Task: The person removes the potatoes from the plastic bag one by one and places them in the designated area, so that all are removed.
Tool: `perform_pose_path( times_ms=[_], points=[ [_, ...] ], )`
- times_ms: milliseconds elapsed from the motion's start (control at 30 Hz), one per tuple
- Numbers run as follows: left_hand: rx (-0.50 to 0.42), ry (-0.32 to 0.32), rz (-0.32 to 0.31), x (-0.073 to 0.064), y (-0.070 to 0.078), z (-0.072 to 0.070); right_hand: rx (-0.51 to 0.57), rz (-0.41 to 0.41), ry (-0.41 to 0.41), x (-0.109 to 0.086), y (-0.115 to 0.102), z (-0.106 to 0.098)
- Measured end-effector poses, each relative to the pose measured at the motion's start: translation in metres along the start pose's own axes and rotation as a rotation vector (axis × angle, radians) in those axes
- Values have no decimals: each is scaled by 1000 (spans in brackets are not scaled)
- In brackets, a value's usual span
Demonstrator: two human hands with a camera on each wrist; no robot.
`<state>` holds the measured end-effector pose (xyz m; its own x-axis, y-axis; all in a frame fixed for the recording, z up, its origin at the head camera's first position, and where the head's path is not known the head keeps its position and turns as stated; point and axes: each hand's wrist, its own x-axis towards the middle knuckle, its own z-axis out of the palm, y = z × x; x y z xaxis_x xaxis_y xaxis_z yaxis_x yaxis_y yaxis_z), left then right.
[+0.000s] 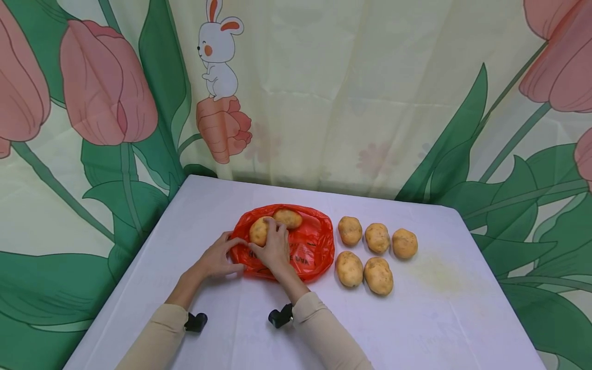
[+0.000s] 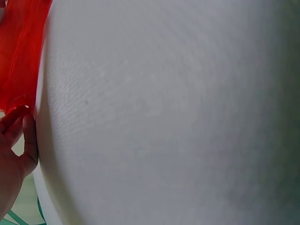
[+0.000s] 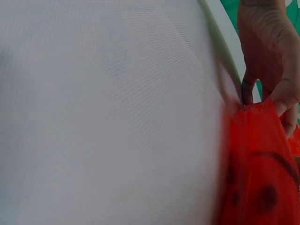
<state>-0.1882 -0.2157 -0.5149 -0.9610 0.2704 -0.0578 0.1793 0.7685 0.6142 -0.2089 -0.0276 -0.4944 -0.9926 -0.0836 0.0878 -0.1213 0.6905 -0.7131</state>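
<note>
A red plastic bag point(image 1: 314, 241) lies spread open on the table, its rim rolled into an oval and dark print showing inside. At the bag's left edge, my left hand point(image 1: 217, 259) holds the rim between thumb and fingers; red plastic point(image 2: 21, 61) also shows by that hand in the left wrist view. My right hand point(image 1: 276, 249) reaches over the bag and grips a potato point(image 1: 259, 231) at its left inner side. Another potato point(image 1: 289, 218) lies in the bag against the far rim. In the right wrist view the bag point(image 3: 262, 164) fills the lower right corner.
Right of the bag, several loose potatoes sit in two rows, the nearest being a back-row potato point(image 1: 349, 230) and a front-row potato point(image 1: 349, 269). A white cloth covers the table point(image 1: 439, 318). A curtain point(image 1: 324, 103) with tulips and a rabbit hangs behind it.
</note>
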Motion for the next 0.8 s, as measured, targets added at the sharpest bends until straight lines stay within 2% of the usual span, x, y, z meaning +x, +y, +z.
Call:
perform_pose_path(
  times_ms=[233,500,800],
  points=[
    [-17,1,1,0,2,0,44,-7,3,0,8,3],
    [-35,-5,-29,-1,0,2,58,-19,-6,-2,10,3],
    [-39,6,-19,0,0,2,118,-36,-8,-7,10,-6]
  ],
)
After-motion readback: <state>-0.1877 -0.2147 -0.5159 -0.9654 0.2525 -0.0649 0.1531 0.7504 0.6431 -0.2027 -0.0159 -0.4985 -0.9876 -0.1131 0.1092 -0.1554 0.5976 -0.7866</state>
